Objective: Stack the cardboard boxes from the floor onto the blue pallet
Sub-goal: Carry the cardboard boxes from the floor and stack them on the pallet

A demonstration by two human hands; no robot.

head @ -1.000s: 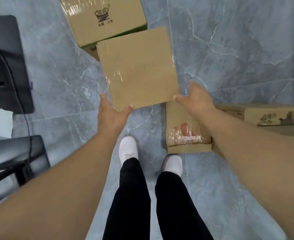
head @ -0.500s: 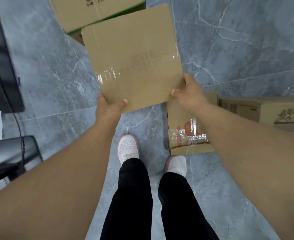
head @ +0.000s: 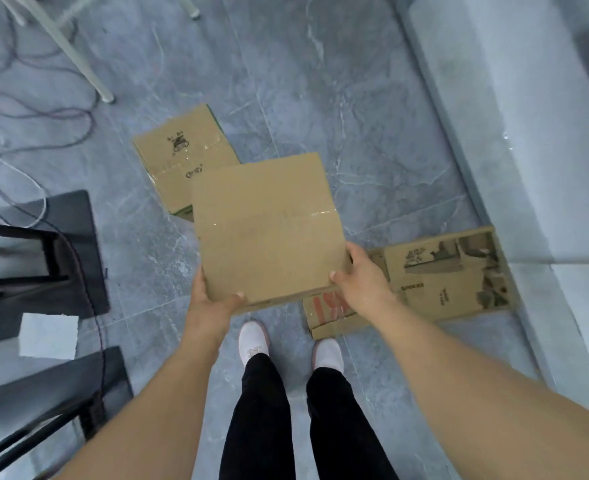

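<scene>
I hold a plain taped cardboard box point(head: 269, 230) up off the floor in front of me. My left hand point(head: 210, 296) grips its near left corner, thumb on top. My right hand point(head: 362, 282) grips its near right corner. Behind it on the floor lies a printed box point(head: 178, 157) with a black logo. To the right lies a long box point(head: 452, 275) with printed pictures, and a box with red print point(head: 324, 313) sits partly under my right wrist. No blue pallet is in view.
Black metal frames and base plates point(head: 43, 258) stand at the left, with loose cables point(head: 26, 109) and a white table leg point(head: 78, 57) beyond. A pale wall or step point(head: 535, 133) runs along the right. My white shoes point(head: 255, 341) stand on grey tiles.
The held box has risen clear of the floor with both hands, and my head has lifted, so more of the floor, the wall and the cables shows.
</scene>
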